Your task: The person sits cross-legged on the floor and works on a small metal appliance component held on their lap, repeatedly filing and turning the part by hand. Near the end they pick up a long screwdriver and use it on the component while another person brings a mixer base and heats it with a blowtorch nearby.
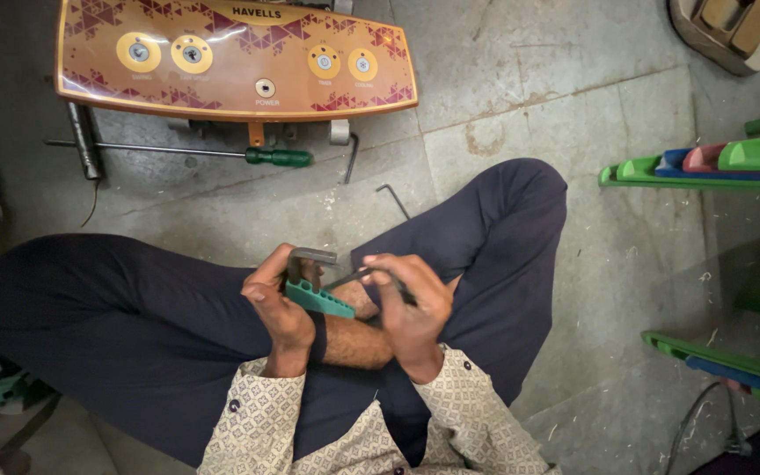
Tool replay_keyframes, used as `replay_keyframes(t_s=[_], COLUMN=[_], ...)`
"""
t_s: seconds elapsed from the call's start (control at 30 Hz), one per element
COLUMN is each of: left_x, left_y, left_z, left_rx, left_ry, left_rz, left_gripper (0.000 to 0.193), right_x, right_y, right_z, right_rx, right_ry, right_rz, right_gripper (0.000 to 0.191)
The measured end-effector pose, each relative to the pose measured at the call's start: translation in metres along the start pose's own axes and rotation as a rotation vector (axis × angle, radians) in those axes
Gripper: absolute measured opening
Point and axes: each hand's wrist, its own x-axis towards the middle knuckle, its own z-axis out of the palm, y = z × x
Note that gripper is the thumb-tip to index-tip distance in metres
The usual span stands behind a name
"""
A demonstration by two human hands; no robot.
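Two hands busy: left hand (pixel 276 303) grips green hex-key holder (pixel 318 299), right hand (pixel 411 308) pinches one hex key (pixel 354 276); another key (pixel 393 200) on floor.

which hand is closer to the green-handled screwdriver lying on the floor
Left. The left hand, holding a green hex-key holder, sits almost straight below the screwdriver. The right hand, pinching a hex key, is farther off to the right.

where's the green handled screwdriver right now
In the head view the green-handled screwdriver lies on the stone floor at upper left, just below the orange control panel, beyond the person's knees.
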Motion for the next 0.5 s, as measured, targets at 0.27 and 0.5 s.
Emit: replay_keyframes(t_s=[0.27, 0.5], left_x=[0.0029, 0.0023], left_y=[-0.0001, 0.0026], left_z=[0.0000, 0.0000], left_rx=[0.176, 0.375], left_ry=[0.019, 0.000], left_rz=[-0.086, 0.085], left_gripper=[0.092, 0.093], right_x=[0.0029, 0.0088], right_y=[-0.0027, -0.0037], right_z=[-0.0034, 0.0011], right_rx=[-0.098, 0.070], right_ry=[-0.115, -0.148], right_rz=[-0.137, 0.173], right_gripper=[0.017, 0.013])
